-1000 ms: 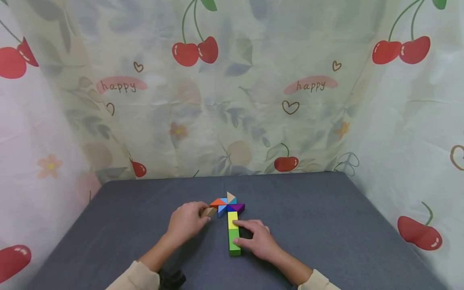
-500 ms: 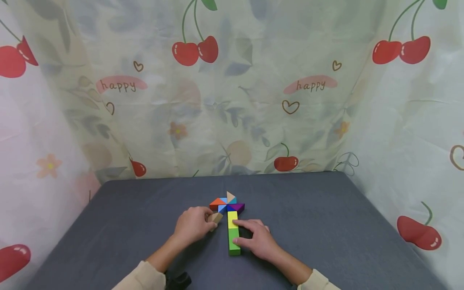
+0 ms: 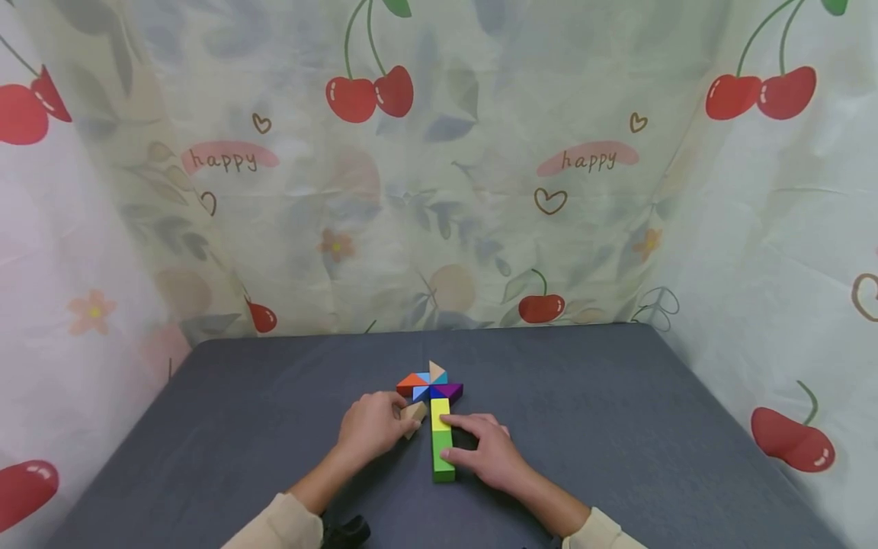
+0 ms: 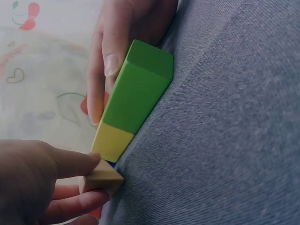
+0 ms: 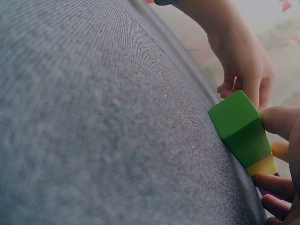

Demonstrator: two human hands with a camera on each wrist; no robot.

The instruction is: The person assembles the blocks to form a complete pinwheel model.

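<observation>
My left hand (image 3: pixel 370 423) pinches a plain wooden block (image 3: pixel 414 412) between thumb and fingers, just left of the yellow block (image 3: pixel 439 410). Yellow and a longer green block (image 4: pixel 138 89) lie end to end in a straight column. Along that column's right side, my right hand (image 3: pixel 490 454) touches the yellow block with the index finger and the green one with the thumb. Beyond the column's far end, triangular blocks form a pinwheel: orange (image 3: pixel 410 382), purple (image 3: pixel 449 390), a pale wooden triangle (image 3: pixel 435 373) and several blue ones. Part of the wooden block is hidden by the left fingers.
A dark grey cloth (image 3: pixel 583 412) covers the table. Behind it and at both sides hangs a pale curtain (image 3: pixel 453 191) printed with cherries and hearts. A black device (image 3: pixel 346 531) sits at the left wrist.
My left hand has moved right and slightly nearer with the wooden block, from beside the orange triangle to close beside the yellow block. The right hand stays in place.
</observation>
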